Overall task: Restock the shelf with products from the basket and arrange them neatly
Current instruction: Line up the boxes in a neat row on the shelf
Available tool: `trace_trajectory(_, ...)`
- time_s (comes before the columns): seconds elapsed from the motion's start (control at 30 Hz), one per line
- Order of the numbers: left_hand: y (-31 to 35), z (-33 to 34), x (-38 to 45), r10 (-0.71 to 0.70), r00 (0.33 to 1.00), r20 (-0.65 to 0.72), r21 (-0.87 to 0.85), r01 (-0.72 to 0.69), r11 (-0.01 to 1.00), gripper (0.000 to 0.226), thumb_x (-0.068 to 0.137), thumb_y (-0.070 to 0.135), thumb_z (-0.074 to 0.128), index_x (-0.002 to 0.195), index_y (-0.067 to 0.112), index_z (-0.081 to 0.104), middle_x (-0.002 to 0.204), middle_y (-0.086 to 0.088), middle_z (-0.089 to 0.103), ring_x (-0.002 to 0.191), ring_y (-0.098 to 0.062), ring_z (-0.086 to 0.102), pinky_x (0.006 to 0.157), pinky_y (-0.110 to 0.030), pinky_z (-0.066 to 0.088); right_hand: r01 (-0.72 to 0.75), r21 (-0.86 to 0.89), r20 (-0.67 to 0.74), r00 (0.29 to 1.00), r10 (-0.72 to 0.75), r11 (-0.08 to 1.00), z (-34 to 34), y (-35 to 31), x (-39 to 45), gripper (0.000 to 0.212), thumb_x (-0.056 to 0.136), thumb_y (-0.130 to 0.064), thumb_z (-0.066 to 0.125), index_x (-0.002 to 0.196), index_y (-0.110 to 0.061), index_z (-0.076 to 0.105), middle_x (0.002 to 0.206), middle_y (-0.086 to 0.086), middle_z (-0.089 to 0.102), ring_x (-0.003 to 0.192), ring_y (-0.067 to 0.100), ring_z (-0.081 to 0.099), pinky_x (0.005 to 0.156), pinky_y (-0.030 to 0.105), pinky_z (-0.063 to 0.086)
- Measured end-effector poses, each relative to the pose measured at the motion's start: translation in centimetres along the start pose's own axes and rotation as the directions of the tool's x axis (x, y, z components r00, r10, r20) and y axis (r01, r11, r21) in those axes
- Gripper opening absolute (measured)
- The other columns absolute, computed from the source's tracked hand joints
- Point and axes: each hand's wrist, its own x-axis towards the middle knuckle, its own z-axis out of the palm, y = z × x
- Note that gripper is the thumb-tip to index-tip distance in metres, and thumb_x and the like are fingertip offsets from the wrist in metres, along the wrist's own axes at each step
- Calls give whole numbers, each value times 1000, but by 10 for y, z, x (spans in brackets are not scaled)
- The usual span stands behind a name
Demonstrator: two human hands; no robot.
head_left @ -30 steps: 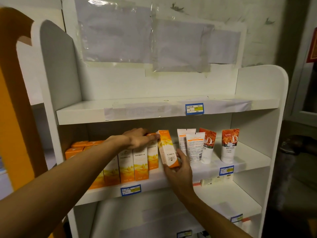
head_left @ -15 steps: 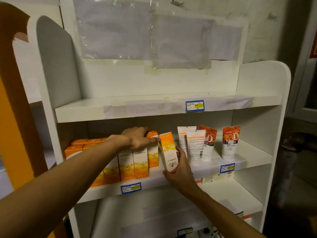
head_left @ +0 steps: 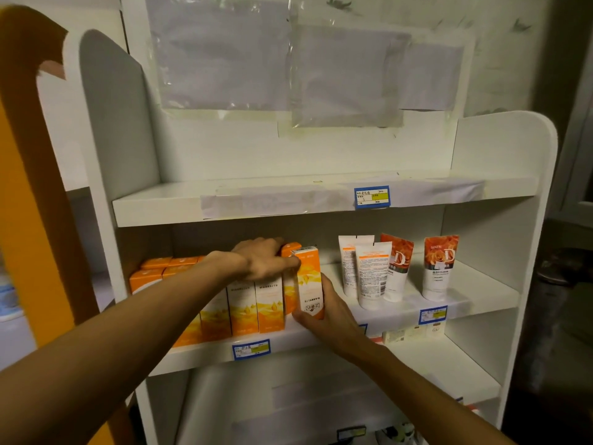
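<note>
A white shelf unit (head_left: 500,149) stands in front of me. On its middle shelf (head_left: 417,314) a row of orange-and-white boxes (head_left: 256,303) stands at the left. My right hand (head_left: 324,311) grips one orange box (head_left: 309,281) from below and the right, holding it upright against the row's right end. My left hand (head_left: 263,258) lies flat on top of the row's boxes, its fingertips touching the held box's top. The basket is out of view.
Several white and orange tubes (head_left: 372,274) stand upright right of the boxes, one more (head_left: 438,268) farther right. The top shelf (head_left: 288,197) carries only a price tag (head_left: 371,196). An orange panel (head_left: 29,200) flanks the unit's left. Small items lie on the lower shelf (head_left: 414,335).
The box in my right hand has swung from tilted to upright and moved left against the row. My left hand has stayed on the box tops.
</note>
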Motion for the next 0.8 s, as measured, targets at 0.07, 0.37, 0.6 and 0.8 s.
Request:
trace_trajectory(0.07, 0, -1, 1, 13, 1000, 19, -19, -12, 1000, 65, 90, 69, 48, 139, 26, 46, 124, 0, 65, 100, -17, 61, 83, -33, 49, -4, 4, 7, 1000, 4, 1000, -1, 0, 1, 68, 87, -39, 71, 142, -32, 31, 138, -7, 54, 123, 13, 55, 102, 40, 50)
trace_trajectory(0.37, -2, -3, -4, 71, 995, 68, -72, -66, 995, 80, 76, 69, 68, 141, 28, 43, 127, 3, 63, 106, -18, 65, 93, -40, 55, -30, 6, -42, 999, 31, 1000, -5, -7, 3, 65, 85, -28, 76, 138, -27, 39, 128, -9, 57, 116, 14, 58, 94, 34, 53)
trace_trajectory(0.6, -4, -3, -4, 104, 990, 94, -23, -102, 995, 79, 72, 64, 77, 136, 30, 45, 127, 5, 63, 105, -16, 66, 91, -39, 57, 6, -78, -59, 998, -11, 997, -39, -4, -10, 62, 78, -30, 81, 131, -26, 49, 126, -8, 59, 115, 15, 59, 84, 31, 60)
trace_trajectory(0.8, -4, -4, -5, 121, 989, 83, 40, -125, 991, 89, 70, 63, 78, 143, 28, 40, 131, 3, 58, 115, -20, 59, 98, -39, 51, 14, -139, -13, 1000, -16, 990, -82, -18, -14, 70, 73, -23, 86, 131, -34, 49, 122, -9, 57, 111, 14, 60, 83, 35, 61)
